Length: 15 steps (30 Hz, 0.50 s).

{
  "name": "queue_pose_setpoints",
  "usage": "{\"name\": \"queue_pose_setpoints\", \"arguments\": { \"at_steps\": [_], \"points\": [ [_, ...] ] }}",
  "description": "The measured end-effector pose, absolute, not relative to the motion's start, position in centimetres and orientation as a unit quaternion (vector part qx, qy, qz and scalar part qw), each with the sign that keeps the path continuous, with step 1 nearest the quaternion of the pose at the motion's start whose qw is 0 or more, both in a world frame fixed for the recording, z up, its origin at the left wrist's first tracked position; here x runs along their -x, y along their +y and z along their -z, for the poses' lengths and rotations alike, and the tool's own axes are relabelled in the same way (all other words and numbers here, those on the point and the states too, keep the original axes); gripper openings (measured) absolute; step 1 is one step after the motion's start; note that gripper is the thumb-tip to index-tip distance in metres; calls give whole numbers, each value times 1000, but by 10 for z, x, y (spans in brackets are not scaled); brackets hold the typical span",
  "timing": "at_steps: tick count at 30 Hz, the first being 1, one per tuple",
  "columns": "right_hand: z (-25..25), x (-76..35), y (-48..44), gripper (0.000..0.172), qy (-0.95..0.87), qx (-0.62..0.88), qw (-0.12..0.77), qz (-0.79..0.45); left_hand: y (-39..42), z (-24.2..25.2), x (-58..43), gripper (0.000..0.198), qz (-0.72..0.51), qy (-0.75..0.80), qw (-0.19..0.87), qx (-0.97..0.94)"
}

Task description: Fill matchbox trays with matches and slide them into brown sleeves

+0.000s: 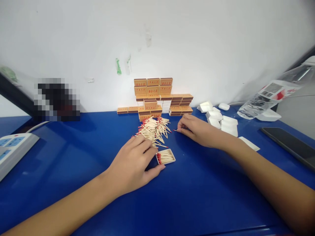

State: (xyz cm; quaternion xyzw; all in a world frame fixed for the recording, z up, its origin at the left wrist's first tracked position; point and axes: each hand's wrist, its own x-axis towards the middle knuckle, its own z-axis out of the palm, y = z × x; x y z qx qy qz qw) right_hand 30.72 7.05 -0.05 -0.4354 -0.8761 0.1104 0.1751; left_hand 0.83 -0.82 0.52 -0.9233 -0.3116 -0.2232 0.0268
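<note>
A small white matchbox tray [174, 160] filled with red-tipped matches lies on the blue table. My left hand [131, 160] grips it at its left end, the thumb along the near edge and a finger at the far corner. The other left fingers rest against a loose pile of matches [150, 129] just beyond the tray. To the right of the pile, my right hand [195, 129] is closed in a pinch on a single match [175, 130], its red head pointing left.
Stacked orange matchboxes [153, 91] stand against the wall behind the pile. White empty trays [228, 126], a white case [223, 106], a tilted clear bottle [268, 93] and a dark phone [290, 144] are at right. A power strip [18, 147] sits at left.
</note>
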Motion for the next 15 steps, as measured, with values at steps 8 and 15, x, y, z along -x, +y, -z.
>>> {"name": "queue_pose_setpoints", "arguments": {
  "at_steps": [8, 15],
  "points": [
    [-1, -303, 66, 24, -879, 434, 166, -110, -9, -4, -8, 30, 223, -312, 25, 923],
    [-30, -276, 30, 26, -876, 407, 191, -177, -8, -5, -9, 30, 220, -315, 24, 923]
  ]
}}
